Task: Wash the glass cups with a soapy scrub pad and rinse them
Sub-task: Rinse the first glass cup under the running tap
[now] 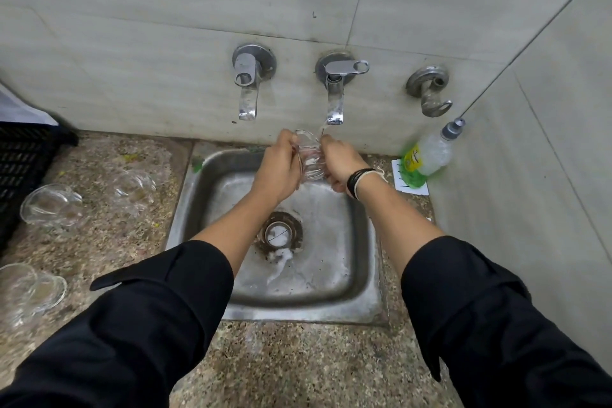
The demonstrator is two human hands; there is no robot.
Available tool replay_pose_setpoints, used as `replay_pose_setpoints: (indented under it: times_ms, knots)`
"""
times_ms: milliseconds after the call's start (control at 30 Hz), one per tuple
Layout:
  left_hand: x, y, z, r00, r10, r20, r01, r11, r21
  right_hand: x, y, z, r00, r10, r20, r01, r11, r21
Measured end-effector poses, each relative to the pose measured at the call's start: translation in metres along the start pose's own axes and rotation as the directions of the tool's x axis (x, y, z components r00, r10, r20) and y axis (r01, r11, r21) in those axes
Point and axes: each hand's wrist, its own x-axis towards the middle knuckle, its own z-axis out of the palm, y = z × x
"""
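both hands (281, 164) grip glass cup (309, 157), tap (334, 103) running

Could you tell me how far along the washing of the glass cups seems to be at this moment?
Midway, it seems. In hand: the left hand and right hand hold one glass cup under the running tap above the sink, so it is being rinsed. Several other glass cups sit on the counter at left; whether they are washed or waiting cannot be told. No scrub pad is visible.
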Motion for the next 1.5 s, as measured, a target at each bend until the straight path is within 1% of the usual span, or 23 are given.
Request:
replay_pose_setpoints:
  times_ms: [67, 100, 200, 233, 267, 300, 367, 433, 500, 567, 633, 733, 833, 933, 967, 1000, 1067, 1133, 1167, 1233, 1333, 1433, 1500]
  knots:
    - [0.002, 0.004, 0.000, 0.974, -0.196, 0.109, 0.216, 0.952, -0.217, -0.002, 0.004, 0.003, 0.976, -0.186, -0.114, 0.174, 0.978, -0.113]
    - [0.003, 0.007, -0.001, 0.918, -0.318, 0.236, 0.388, 0.841, -0.376, -0.002, 0.008, 0.005, 0.938, -0.301, -0.173, 0.275, 0.948, -0.158]
    - [0.000, 0.016, -0.009, 0.630, -0.404, 0.663, 0.776, 0.301, -0.554, -0.002, 0.019, 0.011, 0.782, -0.551, -0.291, 0.513, 0.835, -0.199]
    - [0.000, 0.017, -0.011, 0.592, -0.393, 0.703, 0.803, 0.224, -0.552, -0.001, 0.019, 0.012, 0.751, -0.581, -0.314, 0.543, 0.813, -0.207]
    - [0.002, 0.017, -0.011, 0.597, -0.400, 0.695, 0.800, 0.232, -0.554, 0.001, 0.018, 0.014, 0.751, -0.574, -0.326, 0.538, 0.819, -0.201]
    - [0.004, 0.018, -0.012, 0.643, -0.424, 0.638, 0.766, 0.336, -0.548, 0.003, 0.016, 0.015, 0.788, -0.523, -0.324, 0.495, 0.852, -0.173]
    - [0.009, 0.018, -0.011, 0.801, -0.449, 0.397, 0.596, 0.660, -0.456, 0.008, 0.009, 0.013, 0.910, -0.319, -0.265, 0.320, 0.946, -0.041]
    - [0.012, 0.014, -0.012, 0.939, -0.317, 0.131, 0.340, 0.909, -0.240, 0.009, 0.004, 0.009, 0.991, -0.056, -0.119, 0.071, 0.989, 0.130]
    - [0.013, 0.011, -0.016, 0.996, -0.083, -0.038, 0.083, 0.997, 0.004, 0.008, 0.003, 0.002, 0.987, 0.145, 0.072, -0.158, 0.958, 0.239]
    - [0.015, 0.008, -0.018, 0.996, 0.053, -0.078, -0.046, 0.995, 0.090, 0.005, 0.003, -0.005, 0.951, 0.216, 0.223, -0.272, 0.926, 0.261]
    - [0.017, 0.014, -0.019, 0.997, 0.044, -0.067, -0.040, 0.997, 0.066, 0.009, 0.010, -0.013, 0.915, 0.224, 0.335, -0.322, 0.907, 0.271]
    - [0.019, 0.036, -0.020, 0.952, -0.217, 0.215, 0.253, 0.955, -0.156, 0.013, 0.026, -0.019, 0.860, 0.166, 0.483, -0.350, 0.880, 0.321]
    - [0.016, 0.045, -0.023, 0.753, -0.350, 0.557, 0.588, 0.738, -0.331, 0.014, 0.036, -0.012, 0.885, 0.094, 0.456, -0.310, 0.851, 0.425]
    - [0.014, 0.046, -0.012, 0.632, -0.460, 0.623, 0.775, 0.382, -0.503, 0.014, 0.033, 0.003, 0.965, -0.003, 0.261, -0.166, 0.764, 0.624]
    - [0.014, 0.049, -0.008, 0.613, -0.487, 0.623, 0.789, 0.322, -0.524, 0.012, 0.032, 0.008, 0.980, -0.020, 0.200, -0.123, 0.726, 0.676]
    - [0.015, 0.051, -0.005, 0.621, -0.506, 0.598, 0.782, 0.353, -0.513, 0.013, 0.033, 0.012, 0.987, -0.020, 0.159, -0.101, 0.690, 0.717]
    - [0.021, 0.053, -0.006, 0.738, -0.501, 0.451, 0.667, 0.641, -0.380, 0.015, 0.038, 0.017, 0.984, -0.005, 0.176, -0.132, 0.641, 0.756]
    - [0.031, 0.049, -0.015, 0.914, -0.319, 0.251, 0.332, 0.943, -0.009, 0.021, 0.043, 0.016, 0.956, 0.038, 0.292, -0.244, 0.658, 0.713]
    - [0.036, 0.048, -0.021, 0.960, -0.186, 0.209, 0.144, 0.969, 0.203, 0.024, 0.045, 0.013, 0.925, 0.071, 0.374, -0.317, 0.686, 0.655]
    - [0.042, 0.042, -0.030, 0.976, 0.020, 0.215, -0.119, 0.881, 0.458, 0.028, 0.047, 0.004, 0.838, 0.147, 0.525, -0.446, 0.737, 0.507]
    - [0.048, 0.032, -0.032, 0.907, 0.221, 0.358, -0.363, 0.842, 0.398, 0.027, 0.046, -0.009, 0.711, 0.221, 0.667, -0.546, 0.772, 0.326]
    - [0.040, 0.028, -0.027, 0.890, 0.218, 0.400, -0.318, 0.925, 0.206, 0.028, 0.043, -0.013, 0.716, 0.228, 0.660, -0.546, 0.771, 0.326]
    - [0.031, 0.027, -0.022, 0.939, 0.076, 0.334, -0.107, 0.991, 0.076, 0.029, 0.042, -0.007, 0.816, 0.136, 0.562, -0.456, 0.750, 0.479]
